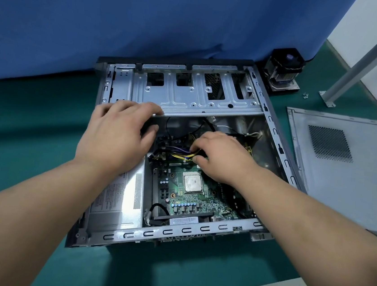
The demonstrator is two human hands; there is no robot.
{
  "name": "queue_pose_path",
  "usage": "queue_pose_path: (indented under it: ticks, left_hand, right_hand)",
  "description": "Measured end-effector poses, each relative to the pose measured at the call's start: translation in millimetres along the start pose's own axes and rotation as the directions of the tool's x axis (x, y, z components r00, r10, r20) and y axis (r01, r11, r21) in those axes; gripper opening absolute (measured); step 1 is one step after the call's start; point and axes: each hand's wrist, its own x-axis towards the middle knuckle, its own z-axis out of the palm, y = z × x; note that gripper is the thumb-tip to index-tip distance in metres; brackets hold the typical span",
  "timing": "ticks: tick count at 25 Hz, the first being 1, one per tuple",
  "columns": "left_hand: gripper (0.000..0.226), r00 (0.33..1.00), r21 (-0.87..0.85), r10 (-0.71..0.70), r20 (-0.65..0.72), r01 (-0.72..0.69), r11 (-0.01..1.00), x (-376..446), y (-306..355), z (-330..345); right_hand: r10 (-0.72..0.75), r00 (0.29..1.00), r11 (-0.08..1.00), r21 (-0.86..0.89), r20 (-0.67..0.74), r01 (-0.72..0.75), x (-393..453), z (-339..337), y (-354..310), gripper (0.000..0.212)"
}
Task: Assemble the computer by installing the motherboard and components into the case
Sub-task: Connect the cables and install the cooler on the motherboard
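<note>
you have one open computer case point(198, 229) lying flat on the green table point(32, 125), and both of your hands are inside or on it. your left hand point(118, 134) rests on the front edge of the metal drive cage point(199, 97): the fingers lie over the edge and the thumb is under it, so they hold the cage loosely. your right hand point(221, 158) is deeper in the case, and its fingertips pinch a bundle of yellow and purple cables point(181, 153) just above the motherboard.

one green motherboard point(190, 199) already sits in the bottom of the case, and one silver processor point(193, 182) is in its socket near the middle of the board. to the left of the board there is one power supply point(118, 196) with a white label, partly hidden under your left forearm.

outside the case you can see one cpu cooler point(283, 69) with a fan, standing beyond the far right corner of the case. one grey side panel point(333, 183) lies flat to the right of the case. some small screws point(305, 95) lie near a metal post point(368, 60); i cannot count them.
</note>
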Motion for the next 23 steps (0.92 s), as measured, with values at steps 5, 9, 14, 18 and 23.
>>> queue_pose_path:
  ticks: [5,9,14,18,23]
  left_hand:
    - [0.025,1.000,0.012,-0.005,0.010,0.005,1.000,0.0,0.5,-0.9]
    - [0.026,0.999,0.031,-0.008,0.035,0.007,1.000,0.7,0.3,-0.5]
    - [0.035,0.995,0.060,-0.039,0.089,0.034,0.998,1.8,0.6,-2.6]
    - [0.036,0.993,0.074,-0.048,0.110,0.040,0.996,1.8,1.6,-5.4]
    - [0.037,0.993,0.079,-0.048,0.104,0.040,0.996,1.5,1.0,-2.1]
  right_hand:
    - [-0.059,0.998,0.992,-0.110,-0.012,0.057,12.5,6.4,2.1,0.043]
    - [-0.088,0.996,0.977,-0.198,-0.016,0.084,25.5,12.5,-3.8,0.040]
    - [-0.009,0.997,0.993,-0.118,-0.079,-0.001,24.1,19.7,-22.5,0.027]
    - [0.123,0.992,0.986,-0.108,-0.029,-0.125,9.9,18.3,-26.4,0.028]
    - [0.224,0.970,0.960,0.147,0.094,-0.236,9.4,6.5,-34.4,0.050]
